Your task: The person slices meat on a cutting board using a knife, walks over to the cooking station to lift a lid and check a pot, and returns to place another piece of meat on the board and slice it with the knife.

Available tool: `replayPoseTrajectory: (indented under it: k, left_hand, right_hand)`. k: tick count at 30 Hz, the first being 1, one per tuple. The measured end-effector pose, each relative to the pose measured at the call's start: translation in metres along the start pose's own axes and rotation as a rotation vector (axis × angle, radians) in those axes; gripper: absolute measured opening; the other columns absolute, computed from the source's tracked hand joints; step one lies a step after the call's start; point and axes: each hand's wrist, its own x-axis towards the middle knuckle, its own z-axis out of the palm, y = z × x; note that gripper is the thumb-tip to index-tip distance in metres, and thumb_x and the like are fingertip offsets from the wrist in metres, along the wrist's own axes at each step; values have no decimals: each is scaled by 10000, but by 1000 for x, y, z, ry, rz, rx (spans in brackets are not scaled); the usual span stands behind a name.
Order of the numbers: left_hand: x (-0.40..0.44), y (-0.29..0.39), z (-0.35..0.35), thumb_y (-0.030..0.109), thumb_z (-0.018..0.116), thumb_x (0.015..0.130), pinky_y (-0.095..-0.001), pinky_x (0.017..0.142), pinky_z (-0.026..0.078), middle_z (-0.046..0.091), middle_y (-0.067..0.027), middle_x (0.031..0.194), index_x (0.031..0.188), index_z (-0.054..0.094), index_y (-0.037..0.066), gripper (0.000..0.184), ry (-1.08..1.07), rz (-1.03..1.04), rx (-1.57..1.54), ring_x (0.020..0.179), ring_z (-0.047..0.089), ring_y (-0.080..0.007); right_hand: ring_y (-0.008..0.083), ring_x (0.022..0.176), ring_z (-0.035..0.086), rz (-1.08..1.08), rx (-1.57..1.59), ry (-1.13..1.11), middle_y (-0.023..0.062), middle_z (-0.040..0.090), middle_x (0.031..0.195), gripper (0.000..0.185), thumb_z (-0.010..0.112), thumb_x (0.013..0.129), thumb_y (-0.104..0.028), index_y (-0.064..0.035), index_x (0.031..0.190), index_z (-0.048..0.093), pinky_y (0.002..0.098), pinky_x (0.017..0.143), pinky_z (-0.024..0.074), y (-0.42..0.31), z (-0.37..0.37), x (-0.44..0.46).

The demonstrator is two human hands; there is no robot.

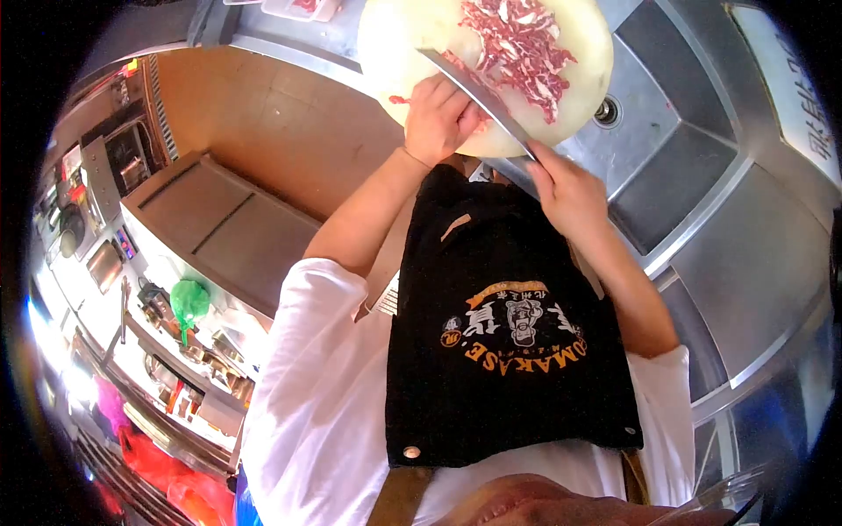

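Note:
My right hand [568,188] is closed around the handle of a long knife [482,92], whose blade lies slantwise over a round pale cutting board [399,44]. My left hand [438,118] is on the board beside the blade, its fingers bent and pressed on a piece of raw meat [472,118]. The hand partly hides that piece. Beyond the blade is a heap of thin red and white meat slices [517,48]. A small red scrap [399,100] sits to the left of my left hand.
A metal sink with a drain [607,111] is right of the board. White trays [303,7] stand at the top left. A steel cabinet [228,219] is at the left, with a cluttered counter and a green bag [189,302] beyond. My black apron [517,403] hangs below.

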Motion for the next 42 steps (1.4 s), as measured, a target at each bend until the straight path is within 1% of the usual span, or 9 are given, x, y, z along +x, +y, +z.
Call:
replayPoseTrajectory:
  k: [7, 9, 12, 14, 16, 20, 30, 34, 42]
  left_hand:
    - [1, -2, 1, 88, 732, 731, -416, 909, 475, 697, -82, 1083, 967, 746, 78, 237, -20, -10, -31, 1031, 618, -323]
    - [0, -1, -2, 89, 733, 725, -415, 907, 475, 696, -77, 1075, 958, 747, 84, 234, -24, -28, -54, 1027, 619, -319]
    - [2, 1, -6, 102, 741, 719, -414, 900, 481, 690, -66, 1050, 949, 747, 92, 231, -23, -49, -81, 1021, 624, -303]
    - [2, -1, -5, 96, 744, 728, -408, 896, 484, 682, -56, 1032, 955, 746, 95, 227, 9, -3, -90, 1025, 630, -291]
    - [3, 4, -8, 87, 747, 755, -399, 894, 484, 676, -51, 1024, 967, 741, 97, 213, 23, -1, -125, 1031, 635, -281]
    - [1, 10, -7, 104, 761, 789, -390, 902, 480, 673, -43, 1046, 1012, 735, 107, 224, 74, -18, -49, 1031, 634, -274]
    - [-3, 8, -8, 128, 751, 786, -416, 930, 439, 680, -57, 1094, 1015, 735, 87, 234, -2, -1, 35, 1056, 588, -294]
    - [-3, 5, -3, 130, 738, 786, -421, 917, 442, 681, -49, 1076, 988, 741, 90, 206, 22, -13, 46, 1057, 582, -290]
    - [0, 2, -1, 122, 738, 735, -420, 894, 456, 689, -37, 1055, 943, 745, 96, 210, -1, -17, 17, 1034, 599, -290]
  right_hand:
    - [396, 827, 701, 13, -11, -52, 175, 724, 973, 392, 566, 1011, -358, -233, 1382, 591, 516, 702, 555, 8, 3, -3]
    - [401, 948, 694, 105, -44, -134, 167, 725, 1064, 369, 561, 1025, -319, -202, 1372, 612, 483, 788, 552, 7, -3, -14]
    - [397, 978, 693, 80, -10, -168, 157, 727, 1100, 381, 558, 1027, -333, -184, 1374, 606, 477, 809, 553, -12, 14, 56]
    - [390, 857, 699, 5, 58, -123, 169, 726, 940, 366, 519, 1028, -399, -247, 1343, 626, 499, 741, 553, -18, 36, 120]
    - [376, 908, 697, -62, 270, 71, 142, 736, 980, 374, 514, 1024, -445, -240, 1301, 660, 463, 764, 555, -5, 39, 163]
    - [375, 938, 697, -47, 256, 162, 127, 741, 1029, 371, 526, 1018, -460, -241, 1276, 678, 446, 784, 556, -8, 7, 119]
    - [374, 908, 702, 43, -10, -133, 170, 727, 1034, 377, 587, 1014, -346, -251, 1377, 613, 469, 741, 551, 9, -33, -22]
    - [360, 865, 705, 33, -3, -122, 154, 729, 986, 368, 615, 1003, -280, -208, 1364, 631, 439, 728, 559, 5, -26, -13]
    - [372, 913, 708, 15, -29, -88, 162, 729, 1032, 355, 565, 1027, -328, -210, 1354, 633, 480, 755, 550, 3, -1, 3]
